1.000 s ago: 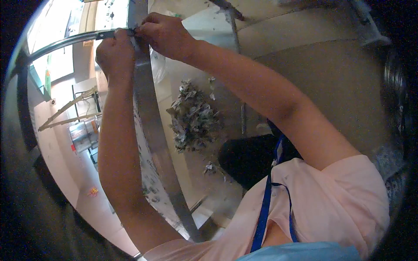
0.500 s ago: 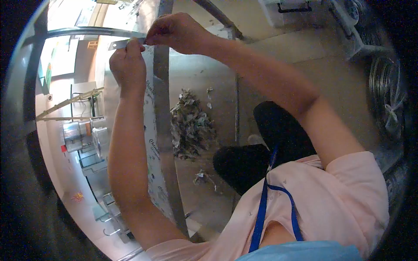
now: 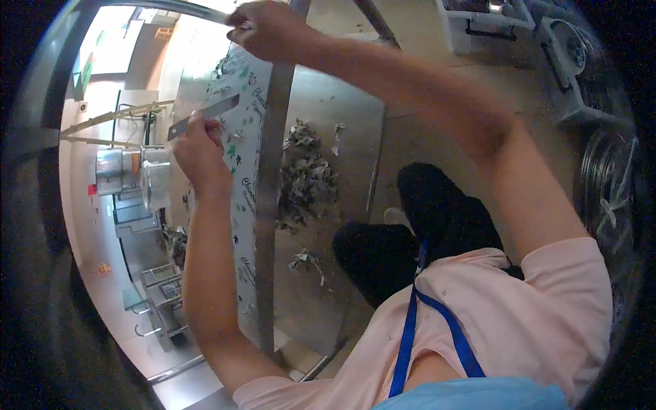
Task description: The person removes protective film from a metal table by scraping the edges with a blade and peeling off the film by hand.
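My left hand [image 3: 201,147] is closed on a flat metal strip [image 3: 222,106] with a hole near one end, pinched between thumb and fingers. The strip lies over a metal panel covered in printed protective film [image 3: 242,147], with dark lettering and green leaf marks. Farther up, my right hand [image 3: 266,31] is closed beside a metal bar [image 3: 164,5] at the top edge. Its fingertips are bunched together, and what they hold, if anything, I cannot make out.
A heap of crumpled film scraps [image 3: 307,181] lies on a lower metal sheet [image 3: 321,273], with smaller bits nearby. Plastic bins [image 3: 488,31] and a coil of wire [image 3: 605,171] stand at the right. Metal pots [image 3: 154,178] are beyond the panel at left.
My left hand has drawn down toward me with the metal strip, away from the bar. My right hand has shifted slightly up and is now apart from the left. The view has moved a little.
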Tool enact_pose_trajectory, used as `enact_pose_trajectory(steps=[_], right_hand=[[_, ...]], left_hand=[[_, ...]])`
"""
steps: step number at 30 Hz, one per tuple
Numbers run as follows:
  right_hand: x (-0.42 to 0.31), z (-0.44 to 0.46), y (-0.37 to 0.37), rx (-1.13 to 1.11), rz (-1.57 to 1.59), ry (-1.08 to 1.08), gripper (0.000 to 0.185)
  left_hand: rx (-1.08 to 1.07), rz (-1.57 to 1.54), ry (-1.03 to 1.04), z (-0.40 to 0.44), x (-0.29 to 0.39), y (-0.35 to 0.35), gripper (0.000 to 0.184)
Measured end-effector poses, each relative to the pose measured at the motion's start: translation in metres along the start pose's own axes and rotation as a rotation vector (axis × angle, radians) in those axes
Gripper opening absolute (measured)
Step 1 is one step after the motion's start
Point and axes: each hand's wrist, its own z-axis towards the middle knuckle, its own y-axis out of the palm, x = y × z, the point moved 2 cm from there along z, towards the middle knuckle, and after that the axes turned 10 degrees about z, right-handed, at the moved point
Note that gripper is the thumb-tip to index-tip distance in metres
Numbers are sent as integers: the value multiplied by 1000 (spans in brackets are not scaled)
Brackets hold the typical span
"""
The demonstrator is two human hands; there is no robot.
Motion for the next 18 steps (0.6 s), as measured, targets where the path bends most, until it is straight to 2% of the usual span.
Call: enact_pose_trajectory(steps=[2, 5, 8, 9, 12, 13, 18], right_hand=[[-17, -29, -14, -278, 331, 381, 39], [-41, -75, -16, -187, 1273, 847, 47], [-47, -96, -34, -171, 1474, 918, 47], [-48, -103, -40, -241, 1524, 858, 41], [-53, -123, -46, -226, 1499, 903, 31], [-51, -126, -47, -180, 1540, 911, 21], [-16, -133, -33, -71, 1645, 1028, 15]], left_hand=[[-26, -57, 49, -8, 0, -1, 31], [-61, -64, 100, -32, 11, -1, 32], [-101, -48, 96, -51, 21, 6, 34], [-124, -57, 87, -55, 21, 9, 35], [-192, 61, 97, -67, 25, 19, 36], [-216, 124, 109, -69, 25, 24, 36], [-259, 320, 304, -51, 13, 49, 31]])
